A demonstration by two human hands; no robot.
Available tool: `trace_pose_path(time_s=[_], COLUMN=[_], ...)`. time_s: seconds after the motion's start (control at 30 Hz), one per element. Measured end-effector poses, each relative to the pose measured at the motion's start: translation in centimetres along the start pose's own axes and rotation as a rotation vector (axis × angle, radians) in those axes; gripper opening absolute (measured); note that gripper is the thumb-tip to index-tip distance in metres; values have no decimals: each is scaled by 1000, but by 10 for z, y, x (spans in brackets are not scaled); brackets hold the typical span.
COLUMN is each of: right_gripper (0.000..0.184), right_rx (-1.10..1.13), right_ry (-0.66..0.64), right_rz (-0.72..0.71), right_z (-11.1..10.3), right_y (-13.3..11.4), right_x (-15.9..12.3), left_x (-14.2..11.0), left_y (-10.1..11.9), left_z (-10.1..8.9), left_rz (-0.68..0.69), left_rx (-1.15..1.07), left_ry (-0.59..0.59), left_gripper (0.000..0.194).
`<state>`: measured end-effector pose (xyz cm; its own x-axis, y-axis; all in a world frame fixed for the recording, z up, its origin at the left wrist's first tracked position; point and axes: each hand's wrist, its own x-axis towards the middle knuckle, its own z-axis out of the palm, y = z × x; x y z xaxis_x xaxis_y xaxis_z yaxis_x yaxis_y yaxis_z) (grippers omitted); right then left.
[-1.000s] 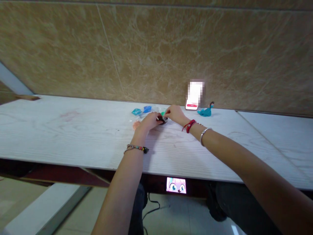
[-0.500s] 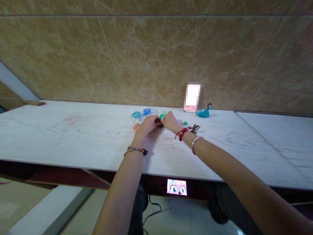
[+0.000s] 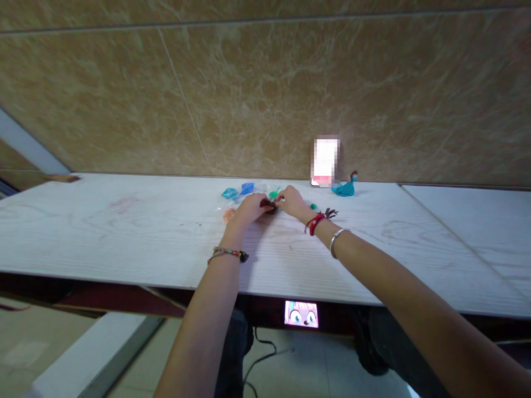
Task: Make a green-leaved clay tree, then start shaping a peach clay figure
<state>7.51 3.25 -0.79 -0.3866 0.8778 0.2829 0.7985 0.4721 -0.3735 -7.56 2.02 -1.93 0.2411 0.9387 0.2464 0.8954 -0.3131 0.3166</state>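
My left hand (image 3: 254, 208) is closed around a small dark brown piece (image 3: 269, 205) that looks like modelling clay, just above the white table. At its right side, my right hand (image 3: 292, 201) pinches with thumb and finger, touching the brown piece's edge. Its fingertips partly hide what they hold. Behind the hands lies a green clay packet (image 3: 274, 193). Left of it are a blue packet (image 3: 248, 188) and a teal packet (image 3: 229, 193). An orange packet (image 3: 228, 214) sits beside my left hand, partly covered by it.
A lit phone (image 3: 325, 161) leans on the tiled wall. Beside it stands a small teal-dressed figure (image 3: 345, 189). Near my right wrist are a green bit (image 3: 313, 207) and a brown branch-like piece (image 3: 330, 213). A screen (image 3: 301, 314) shows below the table edge (image 3: 265, 294).
My right hand moved left and down to the brown piece, uncovering the green bit and the branch-like piece, then shifted slightly. My left hand has stayed almost in place, holding the brown piece.
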Motion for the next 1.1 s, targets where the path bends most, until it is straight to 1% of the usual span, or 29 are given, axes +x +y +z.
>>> trace_pose_path(time_s=[0.17,0.23,0.3,0.37,0.4,0.47,0.53,0.6,0.67,0.73,0.8,0.87,0.97,1.1], right_gripper=[14,15,17,18,19,17,16,19,26,37,46,47,41,34], right_rx=[12,9,28,90,138,225,251,248,241,273,307,328,361,429], right_ry=[6,39,102,172,187,222,255,245,169,71,10,-3,23,59], right_rz=[-6,-3,-24,-96,-156,-240,-229,-157,-92,-67,-67,-72,-68,-55], right_z=[-1,-6,-21,-46,-61,-91,-113,-122,-116,-102,-87,-76,-68,-62], right_y=[-6,-12,-16,-15,-12,3,27,55,79,94,100,100,97,100], right_x=[-3,-6,-11,-21,-27,-45,-64,-80,-91,-95,-93,-89,-83,-79], left_x=[2,2,1,1,0,0,0,0,0,-1,-1,-2,-4,-2], left_y=[-3,-5,-8,-10,-11,-10,-4,9,28,49,69,83,92,95], left_z=[-1,-2,-2,-2,-3,-5,-8,-9,-5,4,17,30,40,42], left_rz=[22,17,2,-5,-6,10,52,128,219,284,310,310,283,260], left_rx=[8,22,18,-7,-20,-45,-60,-84,-133,-216,-292,-349,-433,-540], left_ry=[-15,-12,-19,-15,-1,53,129,198,218,169,104,36,-41,-86], left_gripper=[17,17,16,16,17,27,39,44,40,42,51,62,68,63])
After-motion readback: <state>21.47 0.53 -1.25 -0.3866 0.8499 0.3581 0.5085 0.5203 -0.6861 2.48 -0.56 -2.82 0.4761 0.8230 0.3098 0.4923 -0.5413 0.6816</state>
